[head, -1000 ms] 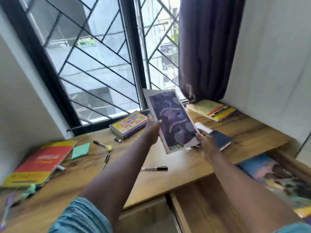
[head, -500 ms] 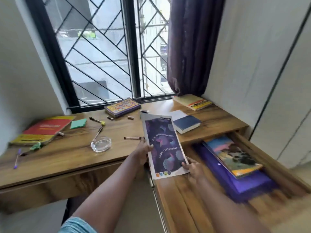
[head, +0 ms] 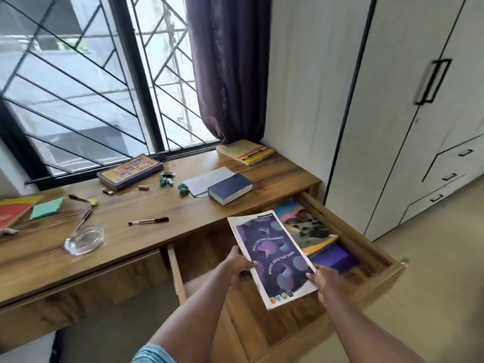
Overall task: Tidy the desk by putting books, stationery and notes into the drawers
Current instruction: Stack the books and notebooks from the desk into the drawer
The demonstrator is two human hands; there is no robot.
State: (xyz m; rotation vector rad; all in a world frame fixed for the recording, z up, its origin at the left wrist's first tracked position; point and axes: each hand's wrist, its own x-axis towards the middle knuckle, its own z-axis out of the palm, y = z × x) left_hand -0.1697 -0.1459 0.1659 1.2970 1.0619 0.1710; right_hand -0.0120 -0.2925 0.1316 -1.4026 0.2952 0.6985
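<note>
The purple booklet (head: 275, 258) looks thin, light and floppy, so I'd support both long edges. My left hand (head: 238, 263) grips it at 8 o'clock and my right hand (head: 321, 280) pinches it at 4 o'clock. It hangs over the open drawer (head: 343, 226), with a colourful book (head: 301, 224) at 1 o'clock.

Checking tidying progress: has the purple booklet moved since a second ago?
Yes. The purple booklet came down and nearer, from over the desktop beside the blue book to over the open drawer.
</note>
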